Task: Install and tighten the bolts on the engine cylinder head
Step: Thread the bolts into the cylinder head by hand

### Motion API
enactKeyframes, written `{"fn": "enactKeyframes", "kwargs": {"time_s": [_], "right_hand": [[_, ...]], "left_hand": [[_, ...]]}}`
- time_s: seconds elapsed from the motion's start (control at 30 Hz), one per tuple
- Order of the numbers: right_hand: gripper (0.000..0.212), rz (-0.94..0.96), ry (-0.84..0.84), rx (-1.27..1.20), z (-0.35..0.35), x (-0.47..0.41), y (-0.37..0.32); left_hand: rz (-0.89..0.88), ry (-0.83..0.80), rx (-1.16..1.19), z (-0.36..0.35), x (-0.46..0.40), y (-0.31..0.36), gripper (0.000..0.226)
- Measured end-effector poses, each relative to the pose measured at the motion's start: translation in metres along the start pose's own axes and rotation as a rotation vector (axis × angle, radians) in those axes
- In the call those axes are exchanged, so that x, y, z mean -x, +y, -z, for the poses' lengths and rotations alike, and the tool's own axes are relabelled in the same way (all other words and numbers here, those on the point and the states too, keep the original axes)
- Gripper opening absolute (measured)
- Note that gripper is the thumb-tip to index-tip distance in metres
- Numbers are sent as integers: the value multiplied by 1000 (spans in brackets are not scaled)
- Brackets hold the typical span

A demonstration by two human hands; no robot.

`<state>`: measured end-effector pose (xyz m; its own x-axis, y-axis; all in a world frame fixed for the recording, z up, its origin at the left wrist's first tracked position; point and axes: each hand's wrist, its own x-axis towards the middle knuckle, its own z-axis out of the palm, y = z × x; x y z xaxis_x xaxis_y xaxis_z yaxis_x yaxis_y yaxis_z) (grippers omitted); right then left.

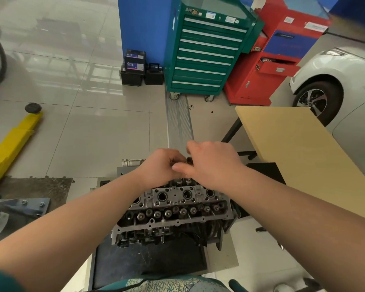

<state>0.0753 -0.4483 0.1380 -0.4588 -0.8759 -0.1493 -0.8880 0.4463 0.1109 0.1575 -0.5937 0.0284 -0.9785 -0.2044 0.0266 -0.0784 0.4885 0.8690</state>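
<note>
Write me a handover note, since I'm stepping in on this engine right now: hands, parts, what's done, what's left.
Left hand and right hand: together above the far edge of the cylinder head, fingers closed around a small dark round part, possibly a socket or bolt head; which hand grips it is unclear.
Cylinder head: on the engine stand, in front of you.
Done: cannot tell which bolts are seated.
Left: check every bolt hole, then install and tighten.

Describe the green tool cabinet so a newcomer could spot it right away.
Look to the back of the workshop, against the blue wall. The green tool cabinet stands there on casters, between the car batteries and a red cabinet. Only it has a full stack of silver-handled drawers.
</note>
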Motion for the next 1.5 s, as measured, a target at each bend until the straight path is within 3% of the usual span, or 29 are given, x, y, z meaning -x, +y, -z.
{"fn": "enactKeyframes", "kwargs": {"time_s": [0.13, 0.23, 0.33, 0.43, 0.53, 0.7, 0.8, 0.87, 0.93, 1.03, 1.17, 1.23, 1.4, 1.5], "right_hand": [[21, 109, -78, -128, 5, 2, 3], [39, -38, -65, -2, 2, -2, 2], [56, -51, -54, 30, 0, -2, 0], [36, 112, -67, -82, 2, 3, 1], [22, 61, -83, -100, 2, 2, 5], [50, -61, -4, 57, -1, -4, 0], [37, 60, -24, -54, 0, -1, 2], [26, 70, -40, -59, -1, -1, 4], [33, -14, -26, -7, -2, -4, 5], [55, -55, 2, 52, -6, -7, 4], [34, 121, 0, -50, -8, -1, 8], [26, 98, -28, -50, -8, -2, 11], [62, -85, -18, 85, -9, -7, 6], [46, 11, 11, -42, -7, -2, 9]], "left_hand": [[11, -85, 51, 6, 0, 0, 21], [19, -105, 93, 5, 3, 3, 34], [-11, -23, -6, 1, 0, 0, 21], [-26, -21, -5, 3, -1, -4, 14], [10, -84, 112, 6, 3, -3, 32], [-15, -3, 64, -2, 0, -4, 27], [36, -6, 75, 1, -4, -4, 27], [61, -91, 197, 3, -2, -4, 34], [56, -138, 238, 2, -1, -3, 40], [8, -89, 92, -2, -2, -5, 33], [6, -63, 61, 0, -5, -9, 40], [8, -101, 110, 2, -5, -10, 39], [6, -66, 83, 1, -3, -9, 36], [-11, -64, 31, 2, -6, -7, 38]]}}
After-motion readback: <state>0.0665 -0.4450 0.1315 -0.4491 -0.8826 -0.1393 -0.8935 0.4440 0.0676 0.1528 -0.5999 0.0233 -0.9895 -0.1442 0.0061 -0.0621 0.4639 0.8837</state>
